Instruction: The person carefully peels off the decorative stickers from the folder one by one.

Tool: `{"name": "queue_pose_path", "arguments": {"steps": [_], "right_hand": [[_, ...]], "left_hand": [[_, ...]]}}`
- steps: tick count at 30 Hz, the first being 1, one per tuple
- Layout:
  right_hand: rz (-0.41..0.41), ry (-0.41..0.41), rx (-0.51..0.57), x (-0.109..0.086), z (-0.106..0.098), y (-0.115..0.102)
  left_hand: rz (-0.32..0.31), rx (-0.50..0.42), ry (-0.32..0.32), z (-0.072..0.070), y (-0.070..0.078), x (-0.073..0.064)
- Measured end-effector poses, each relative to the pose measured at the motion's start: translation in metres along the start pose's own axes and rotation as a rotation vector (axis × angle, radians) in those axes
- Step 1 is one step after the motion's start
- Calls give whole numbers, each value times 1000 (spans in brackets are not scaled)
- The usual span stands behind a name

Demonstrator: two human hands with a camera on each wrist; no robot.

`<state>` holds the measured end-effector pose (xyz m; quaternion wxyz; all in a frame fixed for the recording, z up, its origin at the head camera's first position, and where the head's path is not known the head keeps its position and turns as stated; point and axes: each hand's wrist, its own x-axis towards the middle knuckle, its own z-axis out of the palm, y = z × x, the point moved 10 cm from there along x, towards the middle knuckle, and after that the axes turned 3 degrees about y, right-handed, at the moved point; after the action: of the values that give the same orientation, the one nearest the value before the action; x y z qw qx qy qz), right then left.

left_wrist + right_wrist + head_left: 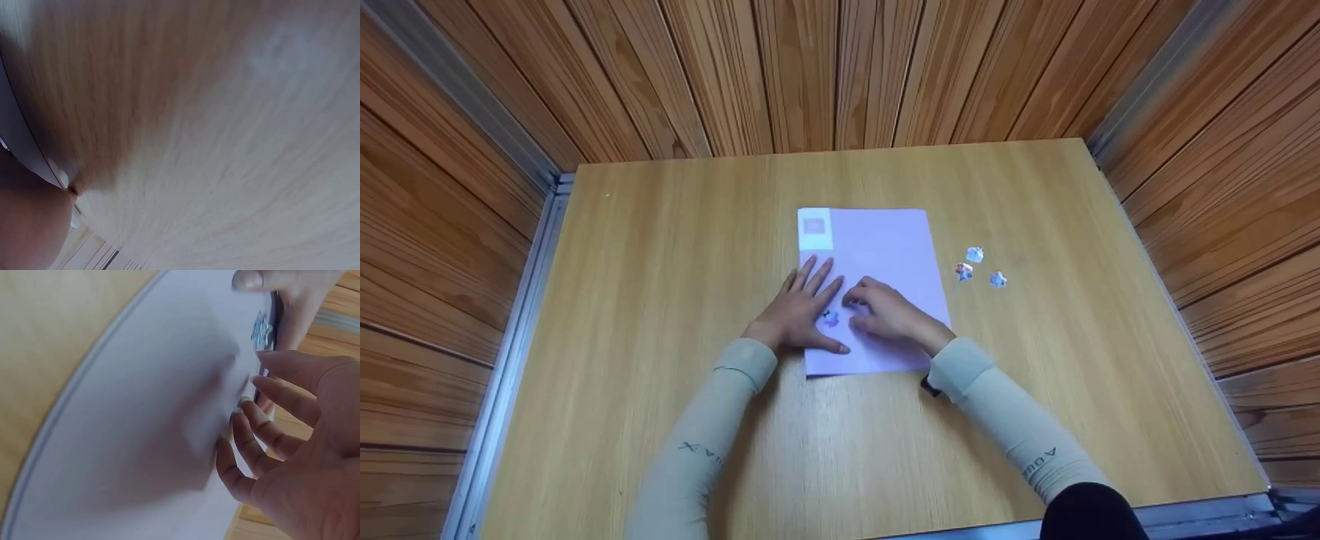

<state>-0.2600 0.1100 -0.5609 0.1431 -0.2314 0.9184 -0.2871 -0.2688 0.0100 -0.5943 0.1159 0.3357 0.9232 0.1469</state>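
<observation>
Pale sleeves [1024,424] foremost; left hand [797,313] spread, grasping nothing; right hand [888,310] bent, grip indeterminable. Best to smooth sticker [831,319] outward, notebook [885,238] braced.

R hand [306,464] over pale ppr [112,439] | stkr [260,331] btwn R & L hand [301,298]

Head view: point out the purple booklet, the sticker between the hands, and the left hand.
Purple booklet [883,251]: head view, bare upper cover.
Sticker [831,319]: head view, its middle.
Left hand [795,313]: head view, back of hand.
</observation>
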Motion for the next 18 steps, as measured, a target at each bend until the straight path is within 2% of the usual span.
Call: {"name": "queue_pose_path", "arguments": {"steps": [9, 18], "right_hand": [[-32, -33, 82, 4, 11, -14], [-28, -16, 89, 7, 12, -15]], "left_hand": [[18, 8, 7, 0, 2, 0], [26, -12, 1, -1, 3, 0]]}}
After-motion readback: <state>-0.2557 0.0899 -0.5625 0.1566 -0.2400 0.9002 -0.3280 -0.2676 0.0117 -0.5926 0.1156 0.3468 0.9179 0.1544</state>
